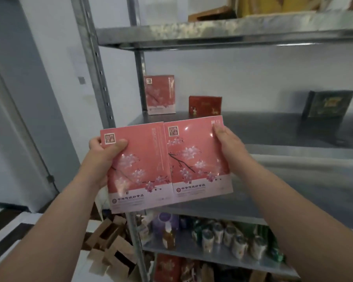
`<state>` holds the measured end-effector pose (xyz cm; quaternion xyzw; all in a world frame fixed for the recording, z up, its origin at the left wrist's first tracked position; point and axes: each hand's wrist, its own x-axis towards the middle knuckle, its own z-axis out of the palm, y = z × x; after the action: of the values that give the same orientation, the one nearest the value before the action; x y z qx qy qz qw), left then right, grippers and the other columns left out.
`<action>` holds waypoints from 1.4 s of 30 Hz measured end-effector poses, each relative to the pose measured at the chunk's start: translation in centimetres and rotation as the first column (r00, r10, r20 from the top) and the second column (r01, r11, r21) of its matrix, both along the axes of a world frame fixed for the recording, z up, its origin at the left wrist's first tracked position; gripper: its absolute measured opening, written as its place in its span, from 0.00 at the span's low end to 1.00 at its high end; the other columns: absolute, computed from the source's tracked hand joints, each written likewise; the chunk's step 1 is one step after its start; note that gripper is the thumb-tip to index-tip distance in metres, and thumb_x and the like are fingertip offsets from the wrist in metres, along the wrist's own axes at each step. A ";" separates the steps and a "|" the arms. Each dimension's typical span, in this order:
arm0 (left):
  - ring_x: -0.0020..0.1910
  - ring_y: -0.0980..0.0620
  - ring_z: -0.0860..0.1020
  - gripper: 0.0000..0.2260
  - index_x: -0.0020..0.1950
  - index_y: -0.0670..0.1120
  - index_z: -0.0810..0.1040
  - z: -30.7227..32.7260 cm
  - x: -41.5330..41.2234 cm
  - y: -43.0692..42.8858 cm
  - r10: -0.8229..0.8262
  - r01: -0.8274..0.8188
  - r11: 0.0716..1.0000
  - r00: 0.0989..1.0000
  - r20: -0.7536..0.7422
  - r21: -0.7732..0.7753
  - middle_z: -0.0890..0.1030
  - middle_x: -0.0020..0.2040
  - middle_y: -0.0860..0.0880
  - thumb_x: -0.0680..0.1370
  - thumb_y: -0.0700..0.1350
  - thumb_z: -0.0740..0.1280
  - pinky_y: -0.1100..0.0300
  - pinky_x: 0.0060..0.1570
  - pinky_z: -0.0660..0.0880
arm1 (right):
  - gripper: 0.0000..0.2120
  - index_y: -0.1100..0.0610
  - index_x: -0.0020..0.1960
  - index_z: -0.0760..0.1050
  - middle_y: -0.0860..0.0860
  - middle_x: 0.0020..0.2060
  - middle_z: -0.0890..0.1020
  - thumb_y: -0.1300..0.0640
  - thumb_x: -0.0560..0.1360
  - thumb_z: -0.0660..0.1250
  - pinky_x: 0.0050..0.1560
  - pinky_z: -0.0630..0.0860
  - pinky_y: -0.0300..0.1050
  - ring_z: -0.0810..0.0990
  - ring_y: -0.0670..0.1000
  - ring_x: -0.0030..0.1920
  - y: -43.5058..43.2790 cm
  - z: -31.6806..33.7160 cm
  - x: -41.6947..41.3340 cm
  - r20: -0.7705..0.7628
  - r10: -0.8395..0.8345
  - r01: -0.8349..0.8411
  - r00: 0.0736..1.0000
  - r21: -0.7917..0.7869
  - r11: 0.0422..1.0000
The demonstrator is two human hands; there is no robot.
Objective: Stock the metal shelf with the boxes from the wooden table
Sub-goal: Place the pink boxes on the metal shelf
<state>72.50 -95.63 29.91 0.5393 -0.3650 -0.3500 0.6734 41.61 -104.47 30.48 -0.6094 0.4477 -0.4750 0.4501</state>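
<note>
I hold two pink boxes with blossom prints side by side in front of the metal shelf (273, 127). My left hand (102, 157) grips the left pink box (139, 169) at its upper left corner, thumb on the front. My right hand (228, 147) grips the right pink box (198, 157) at its upper right edge. Both boxes hang in the air before the middle shelf board's front edge. A third pink box (160, 94) stands upright at the back left of that board.
On the same board stand a small red box (205, 106) and a dark green box (326, 104) further right. The lower shelf holds several cups (228, 239) and a bottle (168, 235). Brown paper bags (112, 249) lie on the floor at the left. The upright post (96, 64) stands left.
</note>
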 end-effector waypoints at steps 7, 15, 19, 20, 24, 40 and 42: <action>0.43 0.48 0.86 0.29 0.66 0.46 0.65 4.8 -0.8 -7.1 0.048 -0.043 0.991 0.998 0.036 -0.123 0.80 0.57 0.43 0.72 0.49 0.77 0.51 0.42 0.81 | 0.15 0.43 0.61 0.78 0.50 0.54 0.85 0.38 0.80 0.62 0.53 0.83 0.58 0.86 0.54 0.50 -9.0 5.1 -0.4 0.151 0.000 0.007 0.989 -0.051 0.999; 0.42 0.52 0.86 0.26 0.63 0.46 0.68 8.3 -2.3 -16.9 0.137 -0.107 0.969 0.983 0.123 -0.223 0.81 0.55 0.46 0.71 0.50 0.77 0.56 0.37 0.81 | 0.10 0.46 0.57 0.78 0.44 0.44 0.87 0.44 0.83 0.61 0.47 0.84 0.49 0.87 0.49 0.45 -19.6 7.9 -1.9 0.253 0.096 -0.071 0.963 -0.108 0.992; 0.42 0.47 0.86 0.29 0.65 0.42 0.70 7.8 -2.4 -21.0 0.193 -0.168 0.962 0.976 0.102 -0.217 0.82 0.54 0.41 0.71 0.48 0.78 0.52 0.37 0.81 | 0.21 0.45 0.70 0.72 0.48 0.54 0.86 0.39 0.81 0.63 0.53 0.83 0.60 0.87 0.54 0.49 -24.1 7.6 -1.7 0.229 0.093 -0.071 0.969 -0.104 0.992; 0.40 0.47 0.86 0.30 0.65 0.40 0.71 7.7 -2.3 -21.9 0.195 -0.169 0.961 0.976 0.101 -0.219 0.83 0.54 0.40 0.69 0.50 0.79 0.52 0.35 0.81 | 0.21 0.45 0.71 0.71 0.48 0.54 0.86 0.39 0.81 0.62 0.51 0.83 0.58 0.87 0.52 0.48 -24.8 7.5 -1.7 0.208 0.094 -0.071 0.974 -0.113 0.991; 0.27 0.58 0.80 0.25 0.65 0.39 0.72 7.0 -1.9 -24.6 0.230 -0.195 0.957 0.961 0.152 -0.214 0.79 0.43 0.45 0.74 0.48 0.75 0.63 0.23 0.74 | 0.18 0.43 0.69 0.71 0.46 0.54 0.85 0.39 0.82 0.60 0.42 0.84 0.46 0.87 0.47 0.45 -27.1 7.0 -1.3 0.175 0.102 -0.069 0.979 -0.185 0.980; 0.58 0.63 0.76 0.31 0.76 0.67 0.59 7.3 4.3 -29.4 0.330 -0.165 0.935 0.734 0.593 -0.315 0.69 0.70 0.57 0.80 0.44 0.68 0.63 0.58 0.72 | 0.25 0.43 0.72 0.61 0.45 0.58 0.77 0.46 0.80 0.67 0.37 0.76 0.31 0.82 0.45 0.50 -32.3 7.3 5.3 -0.109 -0.006 -0.034 0.994 -0.357 0.933; 0.56 0.71 0.71 0.26 0.72 0.61 0.69 8.0 5.0 -29.4 0.353 -0.123 0.927 0.613 0.707 -0.355 0.67 0.70 0.53 0.79 0.38 0.68 0.76 0.58 0.66 | 0.32 0.38 0.76 0.55 0.43 0.55 0.77 0.47 0.79 0.69 0.43 0.78 0.37 0.83 0.46 0.49 -32.8 7.9 4.8 -0.217 0.009 -0.091 0.976 -0.373 0.923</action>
<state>77.48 -125.01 37.88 0.5820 -0.5815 0.0554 0.5657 46.42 -137.23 38.37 -0.7434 0.3762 -0.4737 0.2853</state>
